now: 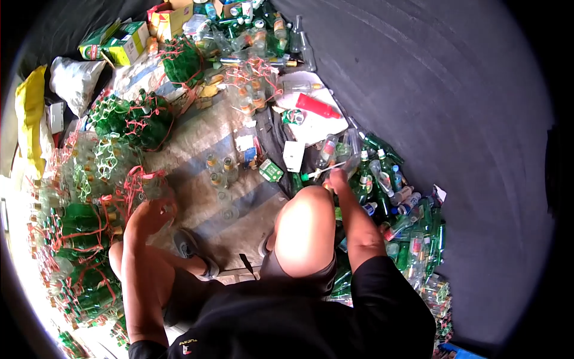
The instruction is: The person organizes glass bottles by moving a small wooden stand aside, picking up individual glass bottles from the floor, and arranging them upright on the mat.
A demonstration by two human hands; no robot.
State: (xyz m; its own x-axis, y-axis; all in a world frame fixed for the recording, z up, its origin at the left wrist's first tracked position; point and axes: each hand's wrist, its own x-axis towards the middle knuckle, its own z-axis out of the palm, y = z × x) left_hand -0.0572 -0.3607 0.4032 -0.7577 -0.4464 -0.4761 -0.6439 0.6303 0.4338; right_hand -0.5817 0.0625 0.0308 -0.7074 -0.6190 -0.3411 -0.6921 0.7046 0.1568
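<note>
My left hand (152, 215) is closed around what looks like a clear glass bottle (168, 209), beside clear bottles bound with pink string. My right hand (338, 179) is closed at the edge of the loose bottle pile, past my right knee. A clear bottle (351, 164) extends from its fingers, though the grip is partly hidden. Close to that hand lies a thin white stick (326, 170) with a green end. Several small clear bottles (218, 170) with brownish necks stand upright on the ground sheet (191, 143) between my hands.
Tied bundles of green bottles (146, 119) line the left side. A heap of loose bottles (412, 233) curves along the dark sheet at right. A red bottle (317, 106) lies on a white board (326, 127). Cartons (122, 45) and a green box (271, 171) also lie around.
</note>
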